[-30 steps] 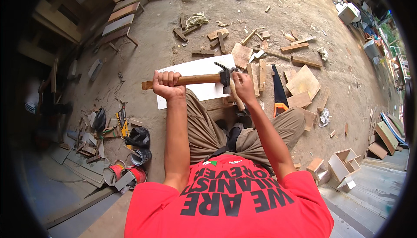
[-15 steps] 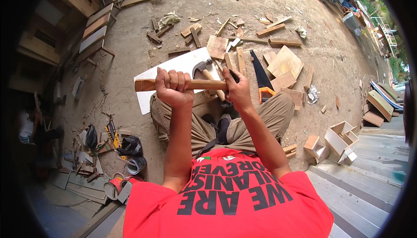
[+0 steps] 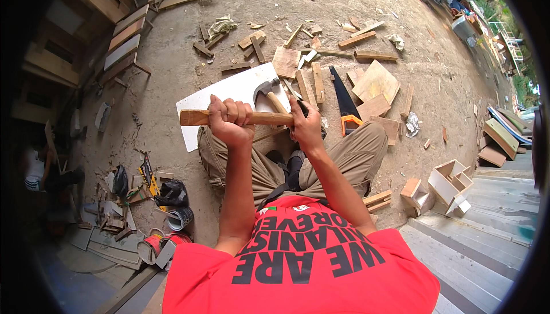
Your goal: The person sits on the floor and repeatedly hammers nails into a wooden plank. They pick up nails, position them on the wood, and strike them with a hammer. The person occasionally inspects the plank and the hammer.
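The left hand is clenched in a fist around the long pale wooden handle of a claw hammer, which lies level across the person's khaki-clad knees, its grey steel head up against a white flat board on the dusty ground. The right hand closes around the handle's other end (what else its fingers pinch cannot be made out). Just beyond lie a black-bladed handsaw with an orange grip, then rough-cut square plywood offcuts and scattered slender wooden battens.
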